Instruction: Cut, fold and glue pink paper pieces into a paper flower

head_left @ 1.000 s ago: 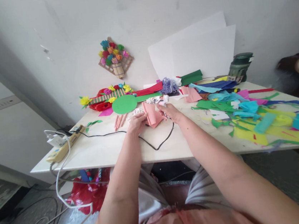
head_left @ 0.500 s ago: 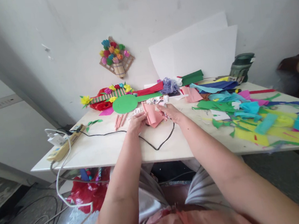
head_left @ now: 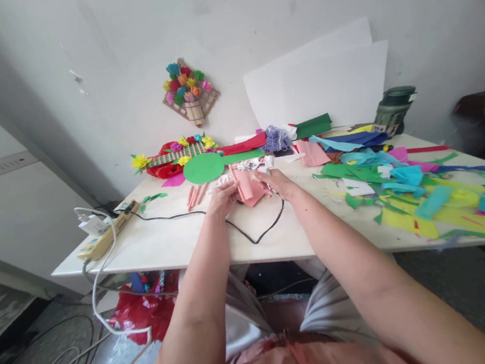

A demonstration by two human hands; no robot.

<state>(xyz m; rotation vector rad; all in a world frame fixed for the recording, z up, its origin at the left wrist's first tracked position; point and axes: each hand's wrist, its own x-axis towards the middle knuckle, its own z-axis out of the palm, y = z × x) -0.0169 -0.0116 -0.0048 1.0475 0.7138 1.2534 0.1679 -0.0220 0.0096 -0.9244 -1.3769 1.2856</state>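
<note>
Both hands meet at the middle of the counter [head_left: 179,244]: the left hand [head_left: 222,198] has its fingers pinched together on the edge of a folded pink paper [head_left: 245,186], and the right hand [head_left: 278,182] is clamped on a glue gun [head_left: 258,164] whose nozzle sits over that paper's far edge. I judge the gluing to be under way but not finished, since the paper lies only partly folded and three pink rolled sticks [head_left: 194,196] wait untouched at 9 o'clock of the hands. Finished pieces already show: a flower-trimmed slat piece [head_left: 176,155] at 11 o'clock and a flower bouquet [head_left: 189,91] hung on the wall. A black cord [head_left: 253,236] loops from the gun to a power strip [head_left: 104,237] at 9 o'clock. Cut scraps [head_left: 405,187] in many colours lie spread at 3 o'clock. As for containers, a dark green jar [head_left: 393,109] stands at 2 o'clock with its lid on, contents hidden; a red bag [head_left: 139,313] under the counter bulges, but what fills it I cannot tell.
</note>
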